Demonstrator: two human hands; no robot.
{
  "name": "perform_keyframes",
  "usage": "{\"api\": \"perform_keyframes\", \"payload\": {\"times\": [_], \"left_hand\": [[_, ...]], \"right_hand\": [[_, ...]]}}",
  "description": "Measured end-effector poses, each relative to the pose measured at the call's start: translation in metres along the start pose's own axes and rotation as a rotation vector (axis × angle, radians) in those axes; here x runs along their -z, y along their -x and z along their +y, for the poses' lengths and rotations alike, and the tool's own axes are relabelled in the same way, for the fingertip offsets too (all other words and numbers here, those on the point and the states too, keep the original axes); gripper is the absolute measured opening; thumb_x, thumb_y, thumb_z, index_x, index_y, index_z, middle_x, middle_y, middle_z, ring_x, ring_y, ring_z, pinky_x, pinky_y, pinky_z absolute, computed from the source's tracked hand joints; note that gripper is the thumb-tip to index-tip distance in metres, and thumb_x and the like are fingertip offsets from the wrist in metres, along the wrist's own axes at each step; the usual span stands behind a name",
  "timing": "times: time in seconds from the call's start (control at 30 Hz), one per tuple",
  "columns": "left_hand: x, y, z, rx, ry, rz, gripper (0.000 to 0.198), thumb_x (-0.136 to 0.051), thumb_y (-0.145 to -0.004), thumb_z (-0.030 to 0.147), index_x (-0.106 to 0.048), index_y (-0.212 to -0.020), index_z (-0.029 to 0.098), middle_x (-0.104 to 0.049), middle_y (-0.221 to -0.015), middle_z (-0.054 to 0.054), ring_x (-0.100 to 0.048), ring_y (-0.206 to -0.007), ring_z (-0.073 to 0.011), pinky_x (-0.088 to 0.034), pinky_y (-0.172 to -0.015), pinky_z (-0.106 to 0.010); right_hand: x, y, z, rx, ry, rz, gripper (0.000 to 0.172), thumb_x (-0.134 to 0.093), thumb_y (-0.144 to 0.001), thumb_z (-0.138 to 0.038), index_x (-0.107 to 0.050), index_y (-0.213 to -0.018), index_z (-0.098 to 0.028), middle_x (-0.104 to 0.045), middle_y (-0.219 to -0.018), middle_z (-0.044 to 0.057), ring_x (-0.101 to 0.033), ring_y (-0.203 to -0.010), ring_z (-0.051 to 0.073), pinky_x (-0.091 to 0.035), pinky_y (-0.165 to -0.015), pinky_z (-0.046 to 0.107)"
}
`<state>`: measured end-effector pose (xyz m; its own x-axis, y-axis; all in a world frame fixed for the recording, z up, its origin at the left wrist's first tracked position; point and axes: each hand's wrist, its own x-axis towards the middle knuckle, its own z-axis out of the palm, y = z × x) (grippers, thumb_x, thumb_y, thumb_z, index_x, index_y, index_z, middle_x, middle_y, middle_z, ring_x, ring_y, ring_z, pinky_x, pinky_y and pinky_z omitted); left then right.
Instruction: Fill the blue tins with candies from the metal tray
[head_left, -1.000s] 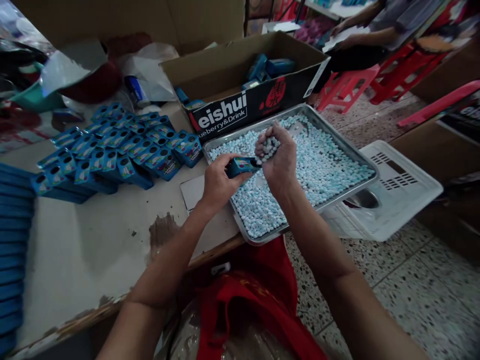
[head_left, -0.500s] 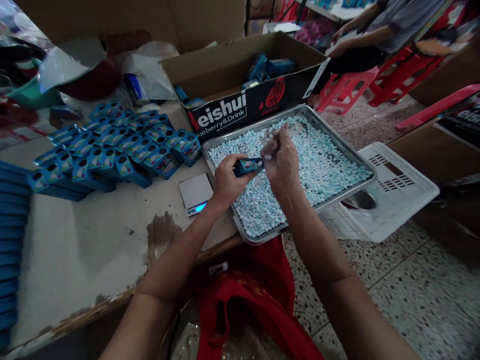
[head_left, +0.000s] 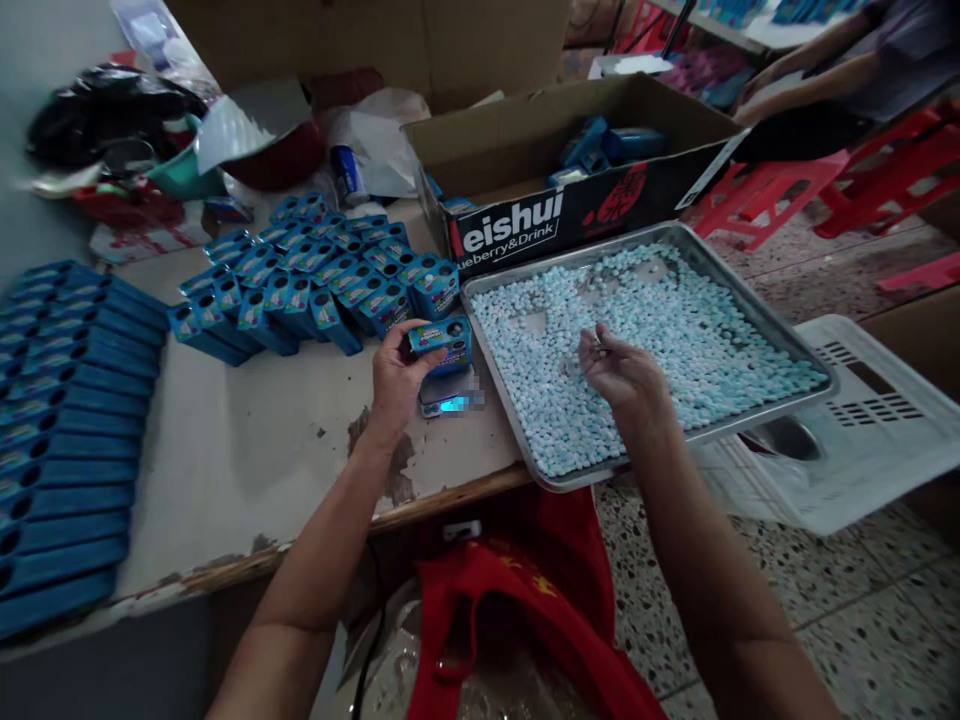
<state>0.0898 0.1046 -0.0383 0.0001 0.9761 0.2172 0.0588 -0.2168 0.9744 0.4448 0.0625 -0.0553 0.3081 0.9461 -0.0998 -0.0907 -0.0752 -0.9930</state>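
"eishui", "ueberry&Drink" on carton (head_left: 576, 218)

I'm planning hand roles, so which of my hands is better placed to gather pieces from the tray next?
Probably your right hand: it is over the tray, close to the pale blue pieces. The left hand seems less suited, as it holds a blue box at the scale.

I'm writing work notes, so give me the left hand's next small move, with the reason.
Probably settle the box onto the scale and let go: the left hand grips it right at the scale, the display is lit, and a hand's hold could skew the reading. Whether box and scale touch is unclear.
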Motion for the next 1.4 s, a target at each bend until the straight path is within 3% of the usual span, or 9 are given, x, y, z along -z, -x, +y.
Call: {"api": "perform_keyframes", "payload": {"times": [0.07,0.17,0.3,0.43,0.6,0.7,0.9,1.17,1.4], "left_hand": [[0.006,0.005,-0.007,0.017,0.004,0.008,0.050,-0.100,-0.079,0.040,-0.076,-0.120,0.026,-0.083,-0.118,-0.004,-0.081,-0.112,-0.0263,-0.071,-0.104,-0.041],[0.004,0.010,-0.013,0.051,0.015,-0.016,0.051,-0.101,-0.077,0.035,-0.077,-0.121,0.026,-0.084,-0.118,-0.004,-0.082,-0.112,-0.0262,-0.070,-0.107,-0.043],[0.010,0.011,-0.010,0.042,-0.005,-0.052,0.064,-0.105,-0.075,0.032,-0.078,-0.133,0.028,-0.083,-0.136,-0.009,-0.082,-0.127,-0.0290,-0.069,-0.115,-0.046],[0.039,0.000,-0.005,-0.005,-0.057,0.016,0.055,-0.100,-0.087,0.046,-0.078,-0.135,0.028,-0.083,-0.136,-0.010,-0.080,-0.135,-0.0303,-0.068,-0.120,-0.049],[0.068,-0.011,-0.024,-0.016,-0.158,0.187,0.047,-0.096,-0.093,0.061,-0.076,-0.120,0.029,-0.082,-0.117,-0.008,-0.081,-0.119,-0.0287,-0.069,-0.115,-0.049],[0.067,-0.010,-0.039,0.032,-0.199,0.213,0.043,-0.095,-0.093,0.054,-0.076,-0.118,0.026,-0.081,-0.112,-0.008,-0.081,-0.113,-0.0271,-0.070,-0.109,-0.046],[0.056,-0.013,-0.055,-0.027,-0.286,0.176,0.026,-0.091,-0.096,0.034,-0.078,-0.114,0.022,-0.083,-0.107,-0.007,-0.081,-0.104,-0.0247,-0.066,-0.101,-0.039],[0.053,-0.013,-0.072,-0.106,-0.454,0.162,0.006,-0.083,-0.102,0.025,-0.078,-0.106,0.026,-0.088,-0.109,-0.005,-0.084,-0.105,-0.0264,-0.065,-0.103,-0.039],[0.052,-0.015,-0.079,-0.126,-0.444,0.164,0.006,-0.080,-0.104,0.021,-0.080,-0.107,0.026,-0.088,-0.109,-0.005,-0.084,-0.103,-0.0254,-0.065,-0.100,-0.037]], "right_hand": [[-0.010,0.013,-0.009,-0.026,0.047,-0.059,0.042,-0.081,-0.083,-0.067,-0.058,-0.095,-0.033,-0.067,-0.093,0.009,-0.066,-0.085,0.030,-0.067,-0.077,0.051],[-0.015,0.026,-0.029,-0.103,0.145,-0.134,0.049,-0.089,-0.081,-0.071,-0.069,-0.100,-0.030,-0.071,-0.085,0.006,-0.049,-0.061,0.019,-0.044,-0.053,0.034],[-0.013,0.030,-0.044,-0.186,0.275,-0.262,0.059,-0.097,-0.075,-0.079,-0.072,-0.086,-0.027,-0.054,-0.061,-0.001,-0.033,-0.052,0.013,-0.022,-0.049,0.028],[-0.011,0.025,-0.039,-0.222,0.172,-0.215,0.053,-0.094,-0.080,-0.075,-0.070,-0.089,-0.029,-0.054,-0.068,0.000,-0.038,-0.056,0.016,-0.031,-0.050,0.032],[-0.017,0.027,-0.033,-0.290,0.119,-0.205,0.027,-0.091,-0.080,-0.042,-0.073,-0.095,-0.029,-0.064,-0.081,0.004,-0.054,-0.067,0.022,-0.053,-0.063,0.041],[-0.025,0.034,-0.040,-0.253,0.173,-0.280,0.025,-0.094,-0.084,-0.043,-0.075,-0.092,-0.028,-0.068,-0.084,0.006,-0.055,-0.067,0.020,-0.052,-0.061,0.038],[-0.060,0.033,-0.066,-0.228,0.159,-0.394,0.047,-0.104,-0.088,-0.049,-0.066,-0.074,-0.025,-0.055,-0.066,-0.001,-0.035,-0.056,0.011,-0.026,-0.047,0.025],[-0.111,0.019,-0.100,-0.353,0.019,-0.413,0.017,-0.093,-0.093,-0.007,-0.084,-0.099,-0.020,-0.074,-0.085,0.001,-0.064,-0.069,0.008,-0.055,-0.064,0.017],[-0.123,0.012,-0.116,-0.199,0.217,-0.564,0.016,-0.099,-0.099,-0.030,-0.085,-0.100,-0.022,-0.076,-0.086,0.003,-0.065,-0.068,0.012,-0.057,-0.063,0.025]]}}
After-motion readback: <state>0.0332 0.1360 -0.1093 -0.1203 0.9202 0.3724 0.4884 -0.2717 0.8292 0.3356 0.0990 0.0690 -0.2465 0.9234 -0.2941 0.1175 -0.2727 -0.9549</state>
